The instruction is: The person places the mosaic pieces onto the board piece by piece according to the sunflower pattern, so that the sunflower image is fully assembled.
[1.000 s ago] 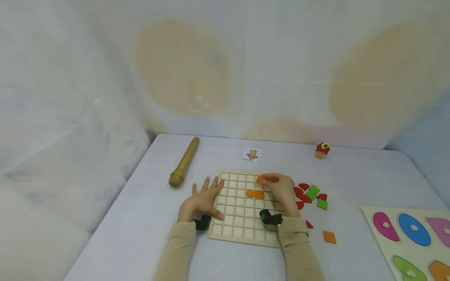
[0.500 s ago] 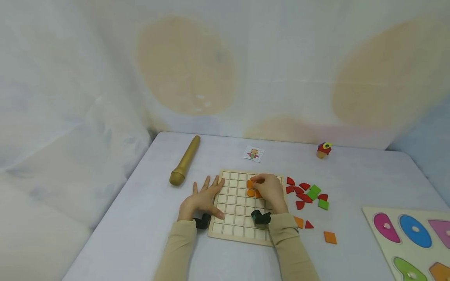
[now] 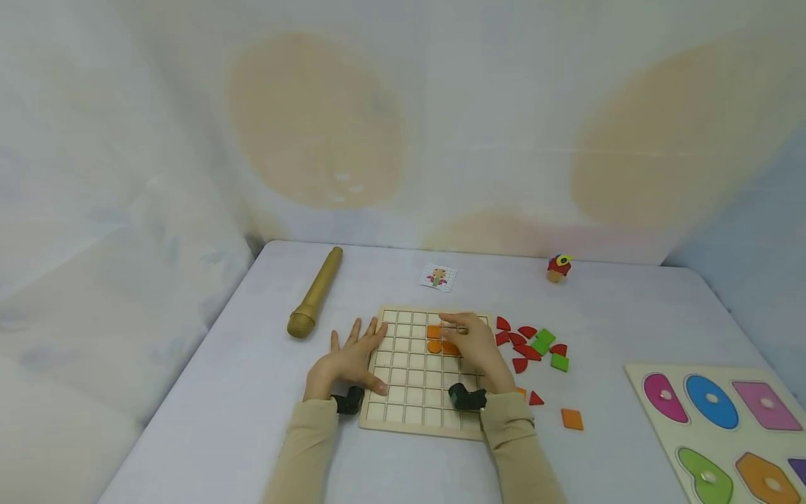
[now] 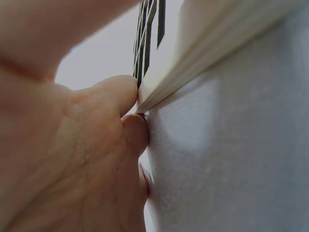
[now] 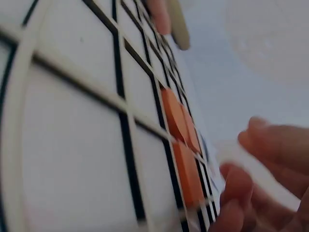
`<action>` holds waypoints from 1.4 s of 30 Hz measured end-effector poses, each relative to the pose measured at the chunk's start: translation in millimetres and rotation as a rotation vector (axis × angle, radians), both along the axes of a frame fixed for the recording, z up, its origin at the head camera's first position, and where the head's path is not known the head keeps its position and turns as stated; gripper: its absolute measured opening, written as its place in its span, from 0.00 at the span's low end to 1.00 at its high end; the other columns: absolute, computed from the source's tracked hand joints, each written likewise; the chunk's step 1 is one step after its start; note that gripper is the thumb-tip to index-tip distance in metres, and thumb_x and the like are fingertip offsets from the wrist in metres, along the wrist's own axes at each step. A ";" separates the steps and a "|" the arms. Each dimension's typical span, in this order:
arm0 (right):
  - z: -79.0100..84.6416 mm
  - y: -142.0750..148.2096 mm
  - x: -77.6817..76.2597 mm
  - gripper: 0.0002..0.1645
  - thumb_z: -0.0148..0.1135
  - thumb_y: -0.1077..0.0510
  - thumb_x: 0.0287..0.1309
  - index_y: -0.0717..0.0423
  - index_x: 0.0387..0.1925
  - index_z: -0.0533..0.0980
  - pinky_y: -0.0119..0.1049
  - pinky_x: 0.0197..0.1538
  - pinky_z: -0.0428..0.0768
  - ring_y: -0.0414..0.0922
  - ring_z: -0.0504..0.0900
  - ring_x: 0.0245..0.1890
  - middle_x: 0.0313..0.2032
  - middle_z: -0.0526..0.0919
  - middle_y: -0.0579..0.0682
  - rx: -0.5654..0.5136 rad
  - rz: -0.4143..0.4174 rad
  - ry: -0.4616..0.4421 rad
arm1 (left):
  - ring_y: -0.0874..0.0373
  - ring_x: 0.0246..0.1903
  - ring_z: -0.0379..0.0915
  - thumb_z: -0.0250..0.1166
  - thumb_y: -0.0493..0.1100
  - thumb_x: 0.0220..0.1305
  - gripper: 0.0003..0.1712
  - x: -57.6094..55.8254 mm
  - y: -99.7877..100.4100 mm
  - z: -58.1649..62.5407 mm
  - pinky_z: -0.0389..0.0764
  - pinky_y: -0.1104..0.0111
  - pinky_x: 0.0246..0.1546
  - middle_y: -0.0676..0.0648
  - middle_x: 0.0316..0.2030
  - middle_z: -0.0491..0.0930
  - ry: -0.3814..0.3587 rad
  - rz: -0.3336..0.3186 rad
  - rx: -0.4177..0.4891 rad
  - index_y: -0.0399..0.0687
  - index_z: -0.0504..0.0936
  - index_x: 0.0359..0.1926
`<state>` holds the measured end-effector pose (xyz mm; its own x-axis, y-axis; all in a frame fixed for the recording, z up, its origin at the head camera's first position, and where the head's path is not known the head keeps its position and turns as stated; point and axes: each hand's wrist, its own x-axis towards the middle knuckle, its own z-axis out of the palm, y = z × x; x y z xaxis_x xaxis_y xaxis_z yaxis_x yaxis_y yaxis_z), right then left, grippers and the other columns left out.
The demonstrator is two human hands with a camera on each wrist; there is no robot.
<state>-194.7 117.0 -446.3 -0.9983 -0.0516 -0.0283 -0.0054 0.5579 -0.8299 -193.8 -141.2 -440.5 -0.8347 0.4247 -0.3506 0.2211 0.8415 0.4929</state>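
Observation:
A pale wooden grid board (image 3: 403, 425) lies on the table. My left hand (image 3: 343, 365) is spread at its left edge, thumb and fingertips over the rim; the left wrist view shows fingertips right at the board's side (image 4: 169, 79). Three orange pieces sit in neighbouring cells: a round one (image 3: 434, 346), a square (image 3: 434, 331) directly above it, and another square (image 3: 450, 348) to its right, partly covered by my right hand (image 3: 480, 350). That hand hovers over the upper right of the board. In the right wrist view its fingers (image 5: 285, 145) are parted with nothing between them.
Right of the board lie several red pieces (image 3: 527, 352), green squares (image 3: 560, 362), a red triangle (image 3: 536, 398) and an orange square (image 3: 572, 419). A knobbed shape puzzle (image 3: 642, 413) occupies the right. Behind are a gold microphone (image 3: 317, 290), picture card (image 3: 437, 277) and parrot figure (image 3: 558, 267).
My right hand carried an orange square leftward into the cell above the round piece, let it go and drew slightly away. My left hand kept its place on the board. The head view shifted slightly.

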 end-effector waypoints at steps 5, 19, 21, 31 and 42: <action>2.8 28.0 11.2 0.26 0.58 0.57 0.66 0.50 0.65 0.72 0.28 0.36 0.78 0.45 0.79 0.36 0.56 0.80 0.57 -0.161 0.002 -0.055 | 0.38 0.75 0.18 0.80 0.56 0.37 0.73 0.0 -0.3 2.5 0.18 0.31 0.63 0.41 0.77 0.33 0.029 -0.003 0.031 0.49 0.42 0.77; -8.8 118.7 63.4 0.35 0.69 0.59 0.54 0.62 0.63 0.70 0.27 0.33 0.77 0.40 0.72 0.30 0.54 0.80 0.64 -0.167 0.173 -0.200 | 0.37 0.75 0.18 0.79 0.61 0.34 0.75 1.3 -6.7 3.8 0.15 0.32 0.63 0.39 0.77 0.32 0.019 -0.010 0.060 0.47 0.42 0.77; -8.9 126.8 66.5 0.37 0.71 0.61 0.51 0.65 0.63 0.69 0.27 0.32 0.77 0.39 0.71 0.28 0.52 0.80 0.66 -0.153 0.225 -0.195 | 0.37 0.75 0.17 0.79 0.61 0.34 0.75 1.1 -6.5 2.9 0.15 0.32 0.63 0.39 0.77 0.32 0.014 -0.012 0.061 0.47 0.42 0.77; 0.5 115.7 69.4 0.35 0.73 0.65 0.46 0.59 0.59 0.74 0.29 0.30 0.75 0.44 0.71 0.32 0.48 0.80 0.60 -0.007 0.109 -0.195 | 0.38 0.75 0.19 0.80 0.58 0.36 0.73 0.5 -0.3 3.6 0.19 0.31 0.64 0.41 0.77 0.32 0.035 -0.014 0.023 0.49 0.43 0.77; -3.9 96.8 56.1 0.17 0.65 0.63 0.56 0.58 0.49 0.80 0.44 0.45 0.81 0.54 0.76 0.44 0.53 0.77 0.60 0.224 -0.117 -0.110 | 0.38 0.75 0.18 0.80 0.57 0.36 0.74 1.0 0.4 2.2 0.18 0.31 0.63 0.42 0.77 0.33 0.032 -0.003 0.028 0.50 0.42 0.77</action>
<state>-138.6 213.8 -450.2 -0.9874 0.0836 -0.1341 0.1529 0.7189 -0.6780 -192.8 -140.8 -438.3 -0.8437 0.4368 -0.3121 0.2398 0.8268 0.5089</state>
